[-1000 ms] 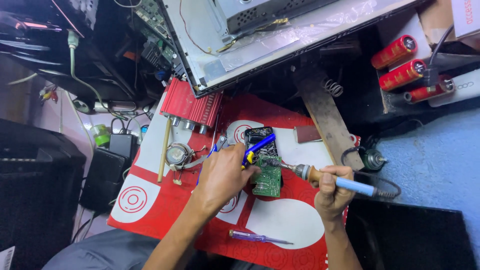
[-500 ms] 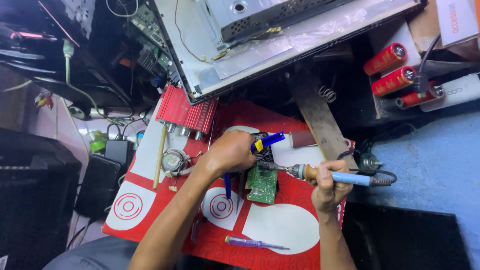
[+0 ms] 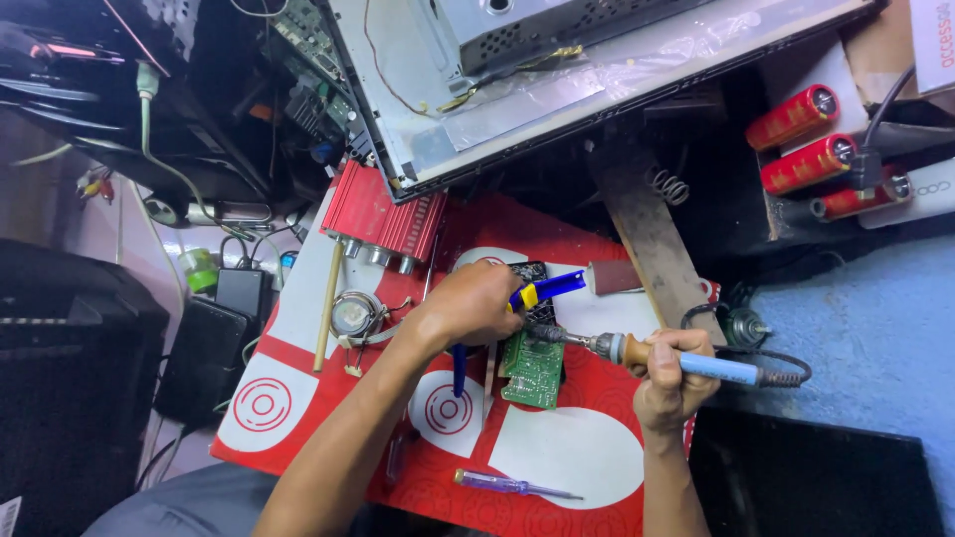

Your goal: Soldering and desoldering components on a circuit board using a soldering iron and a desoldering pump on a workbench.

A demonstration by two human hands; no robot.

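While the small green circuit board (image 3: 532, 366) lies flat near the middle of the red-and-white mat (image 3: 557, 457), both hands work at its upper end. Just above the board, the left hand (image 3: 468, 306) is clenched around a blue-and-yellow hand tool (image 3: 542, 290), whose blue part also shows below the fist; what kind of tool it is cannot be made out. To the board's right, the right hand (image 3: 671, 373) grips the wooden and blue handle of a soldering iron (image 3: 637, 350), its tip meeting the board's top edge. Judging by this, a joint is being heated, and the next move calls for a steady tip and a firm hold on the board. The contact point itself is too small to read, and the fist hides the board's upper corner. Below the board lies a purple screwdriver (image 3: 512, 485); up and left of it sits a red finned heat sink (image 3: 383, 217).
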